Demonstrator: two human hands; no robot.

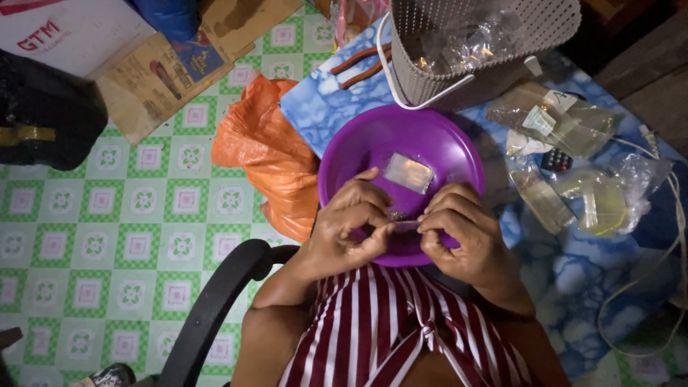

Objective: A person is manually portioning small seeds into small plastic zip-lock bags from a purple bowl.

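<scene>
Both my hands are raised over the near rim of a purple plastic bowl [430,136]. My left hand [351,226] and my right hand [459,229] pinch the two ends of a small clear plastic packet [405,226] between fingertips. Another small clear packet [408,173] lies flat inside the bowl. A few dark specks sit on the bowl's bottom by my fingers.
An orange plastic bag [269,158] lies left of the bowl. A grey perforated basket [473,43] holding clear bags stands behind it. Several clear packets [566,165] and a white cable [670,236] lie on the blue cloth [573,272] at right. Cardboard [154,79] and a chair arm [215,301] are at left.
</scene>
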